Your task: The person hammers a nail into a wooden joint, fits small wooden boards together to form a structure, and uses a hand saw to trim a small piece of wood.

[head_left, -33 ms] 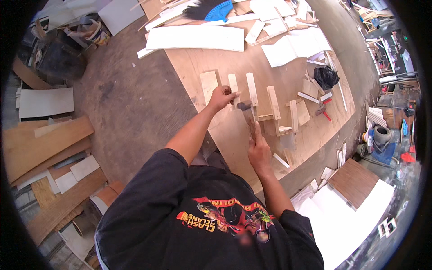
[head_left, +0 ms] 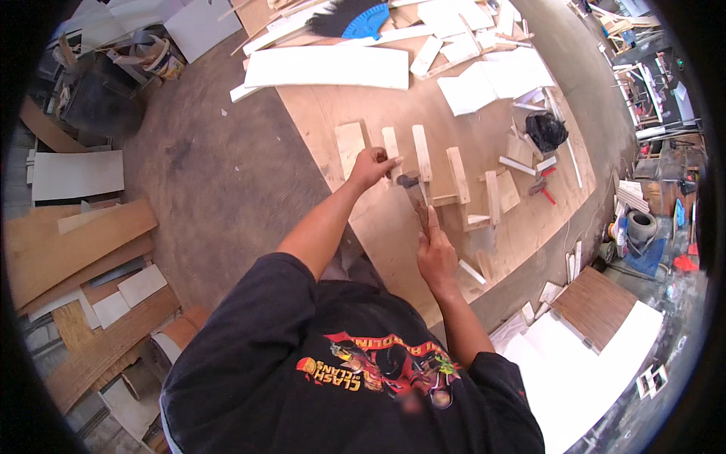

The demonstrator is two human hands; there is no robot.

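Head view, right hand (head_left: 436, 257) with fingers gripping one dark-headed hammer (head_left: 407, 181), four slim pale wooden strips (head_left: 420, 150) on smooth plywood table (head_left: 382, 227), left hand (head_left: 372, 168) with fingers pinched at leftmost strip.

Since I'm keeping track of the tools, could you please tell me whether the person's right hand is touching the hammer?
Touching: the head view shows the right hand gripping the hammer by its handle, index finger stretched along it.

Bare tabletop (head_left: 386, 227) nearside, wood blocks (head_left: 458, 175) beyond
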